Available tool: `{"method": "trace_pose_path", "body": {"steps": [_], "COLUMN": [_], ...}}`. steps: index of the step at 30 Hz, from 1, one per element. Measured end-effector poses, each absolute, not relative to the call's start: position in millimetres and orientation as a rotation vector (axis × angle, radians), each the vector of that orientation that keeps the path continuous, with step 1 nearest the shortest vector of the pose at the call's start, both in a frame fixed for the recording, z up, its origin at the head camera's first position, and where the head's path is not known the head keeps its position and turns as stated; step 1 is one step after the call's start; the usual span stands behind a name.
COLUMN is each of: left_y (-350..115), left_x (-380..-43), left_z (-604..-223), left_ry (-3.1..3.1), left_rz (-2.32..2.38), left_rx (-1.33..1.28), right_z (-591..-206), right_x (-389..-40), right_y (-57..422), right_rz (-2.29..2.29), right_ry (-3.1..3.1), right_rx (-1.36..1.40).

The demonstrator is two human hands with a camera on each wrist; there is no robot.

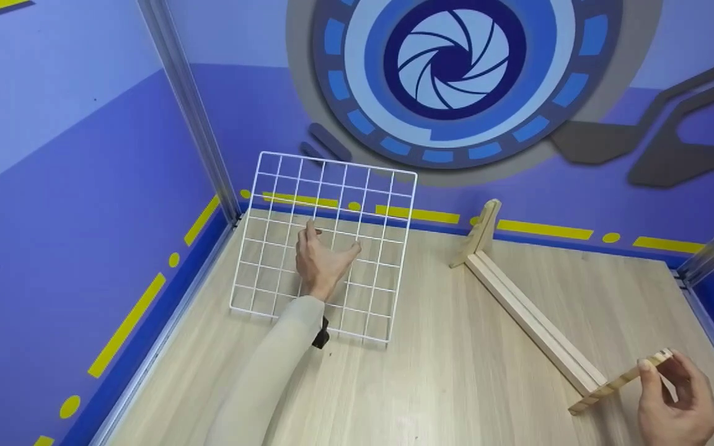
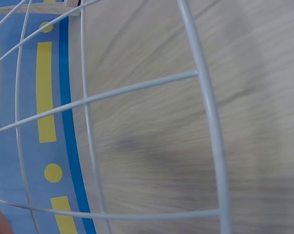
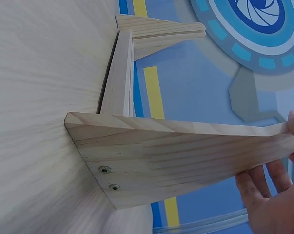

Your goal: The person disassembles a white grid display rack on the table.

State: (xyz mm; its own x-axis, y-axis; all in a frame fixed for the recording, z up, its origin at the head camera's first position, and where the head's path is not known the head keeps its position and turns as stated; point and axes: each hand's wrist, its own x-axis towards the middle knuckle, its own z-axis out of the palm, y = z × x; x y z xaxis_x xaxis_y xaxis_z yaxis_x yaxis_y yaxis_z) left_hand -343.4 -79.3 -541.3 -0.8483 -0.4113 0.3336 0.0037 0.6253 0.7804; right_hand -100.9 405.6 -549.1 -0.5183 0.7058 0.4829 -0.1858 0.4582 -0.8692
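A white wire grid panel (image 1: 372,248) tilts up at the left of the head view, its top edge overlapping the back wall. My left hand (image 1: 323,260) holds it near the middle, thumb and fingers spread across the wires. Close up in the left wrist view are the panel's wires (image 2: 142,87); just a bit of finger shows there. At the right is a wooden stand (image 1: 537,322), a long bar joining two end boards. My right hand (image 1: 679,402) pinches the free end of the nearer end board (image 3: 171,151), thumb against fingers. Two bolts (image 3: 105,169) show on that board.
Both items are at a light wood-grain table (image 1: 431,384). Behind it rises a blue and purple wall (image 1: 239,124) with yellow dashes and a round aperture graphic. Metal posts (image 1: 193,105) stand at the corners. The stand's far end board (image 1: 484,229) is near the back wall.
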Motion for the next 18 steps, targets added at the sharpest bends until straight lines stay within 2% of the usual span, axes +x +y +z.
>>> {"method": "trace_pose_path", "body": {"steps": [18], "left_y": [-82], "left_x": [-343], "left_z": [-553], "left_ry": [-2.425], "left_rz": [-1.136], "left_rx": [0.385], "right_z": [-550], "right_x": [-100], "right_y": [408], "right_rz": [1.201], "right_ry": [-1.795], "right_rx": [-0.465]}}
